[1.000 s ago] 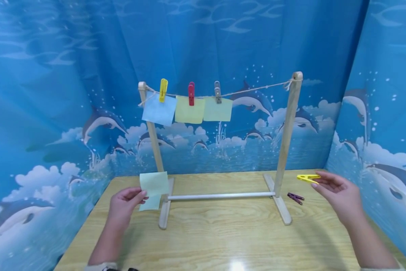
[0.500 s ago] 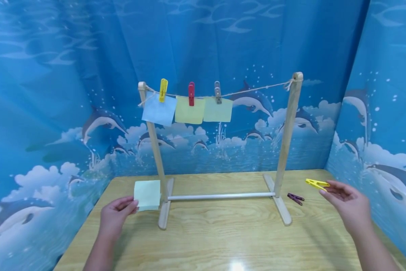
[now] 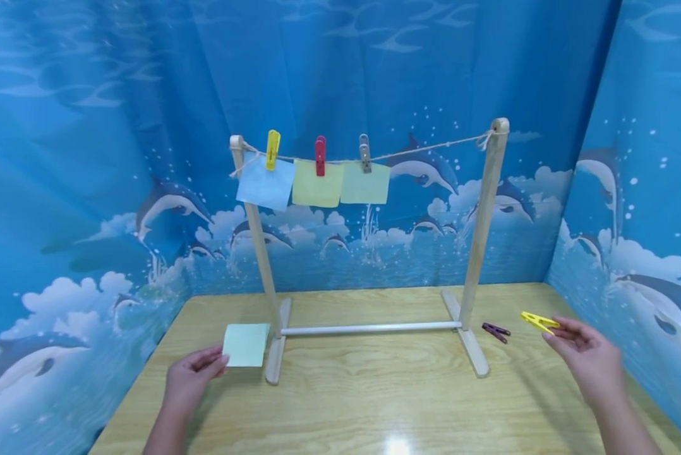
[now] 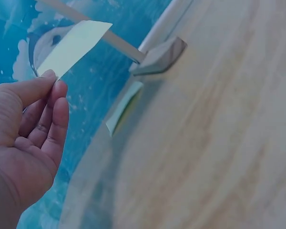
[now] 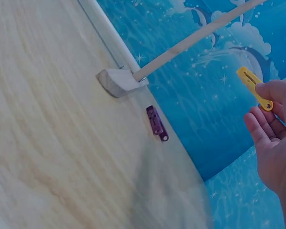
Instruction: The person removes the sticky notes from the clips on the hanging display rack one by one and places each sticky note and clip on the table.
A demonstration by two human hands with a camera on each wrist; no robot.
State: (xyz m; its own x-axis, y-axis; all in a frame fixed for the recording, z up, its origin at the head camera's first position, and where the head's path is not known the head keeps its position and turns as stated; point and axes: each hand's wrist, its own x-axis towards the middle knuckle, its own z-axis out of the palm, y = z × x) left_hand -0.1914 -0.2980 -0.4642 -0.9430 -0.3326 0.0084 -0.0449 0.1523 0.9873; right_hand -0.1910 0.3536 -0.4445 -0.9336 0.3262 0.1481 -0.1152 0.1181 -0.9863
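My left hand pinches a pale green sticky note by its edge, just left of the rack's left foot. Beneath it, in the left wrist view, a second green sticky note lies curled on the table; the held one hides it in the head view. Off to the right, my right hand holds a yellow clothespin between thumb and fingers, above the table. A dark purple clothespin rests on the tabletop between that hand and the rack's right foot.
A wooden rack stands on the table, a string tied between its posts. Yellow, red and grey clothespins hold a blue, a yellow and a green note there. A dolphin-print curtain surrounds the table.
My left hand has drawn back left and lowered with the sticky note, away from the rack's left post. My right hand has moved right and down, still holding the yellow clothespin.
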